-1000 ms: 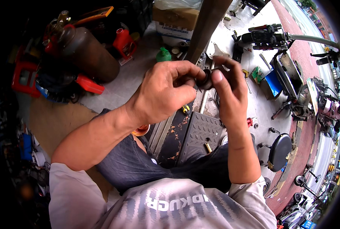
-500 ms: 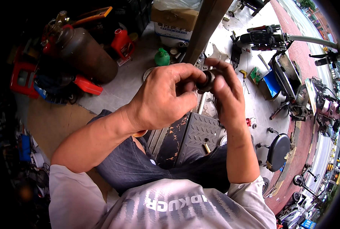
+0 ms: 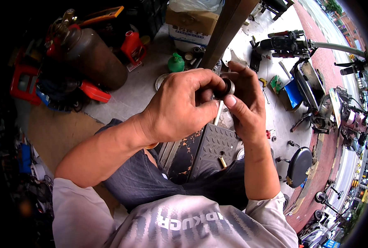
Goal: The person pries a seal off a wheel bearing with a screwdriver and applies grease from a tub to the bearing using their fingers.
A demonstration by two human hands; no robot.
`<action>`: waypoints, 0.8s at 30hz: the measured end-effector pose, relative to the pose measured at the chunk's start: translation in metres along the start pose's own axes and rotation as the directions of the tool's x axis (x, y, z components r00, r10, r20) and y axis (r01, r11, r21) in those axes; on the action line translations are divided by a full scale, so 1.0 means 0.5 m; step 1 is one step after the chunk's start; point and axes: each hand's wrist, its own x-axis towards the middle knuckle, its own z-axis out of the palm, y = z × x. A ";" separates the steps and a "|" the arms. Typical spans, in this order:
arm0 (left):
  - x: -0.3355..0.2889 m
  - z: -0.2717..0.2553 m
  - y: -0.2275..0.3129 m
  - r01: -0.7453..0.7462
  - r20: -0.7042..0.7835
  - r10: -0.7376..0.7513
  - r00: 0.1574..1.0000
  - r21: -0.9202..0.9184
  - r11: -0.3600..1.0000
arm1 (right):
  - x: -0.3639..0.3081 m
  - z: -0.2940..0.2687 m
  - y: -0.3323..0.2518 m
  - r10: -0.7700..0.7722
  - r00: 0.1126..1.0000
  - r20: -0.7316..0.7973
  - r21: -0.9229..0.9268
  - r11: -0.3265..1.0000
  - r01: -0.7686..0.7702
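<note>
Dark grey and dully shining, a small metal ring, bearing-like in shape, sits between the two hands, at the tips of the raised fingers. On the left hand the forefinger and thumb are drawn close together and appear to pinch its near side; on the right hand the thumb tip lies at its lower edge while the other fingers arch loosely behind, and whether they press on it cannot be told. It should handle as rigid and dense for its size, easy for fingertips to bear and unlikely to break, though any grease would make it slippery; its outer rim looks the surest place to grip, thumb opposite forefinger. Just beyond the left knuckles stands a green plastic bottle, its contents not readable. Farther off, leftward of those fingers, are a red plastic jug and a big rust-brown gas cylinder, neither showing what is inside. Straight ahead past the fingertips, a carton bears a translucent plastic bag, whose contents are unclear. Well to the right of the right fingers, a blue-sided box stands on the floor, its inside too obscure to make out.
</note>
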 end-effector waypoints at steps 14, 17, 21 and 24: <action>-0.013 0.002 -0.001 -0.266 -0.003 0.282 0.959 0.320 0.909 | 0.004 -0.019 0.009 0.326 0.907 0.265 0.400 0.819 -0.411; -0.016 0.000 0.001 -0.171 -0.014 0.181 0.983 0.268 0.948 | 0.002 -0.012 -0.002 0.341 0.913 0.222 0.377 0.834 -0.403; -0.014 -0.008 0.002 0.106 0.028 -0.105 0.994 -0.045 0.993 | -0.006 -0.017 -0.003 0.306 0.940 0.153 0.329 0.881 -0.341; -0.002 -0.031 -0.012 0.294 0.135 -0.263 0.955 -0.342 0.893 | -0.006 0.004 -0.004 -0.001 0.999 0.052 -0.029 1.000 0.003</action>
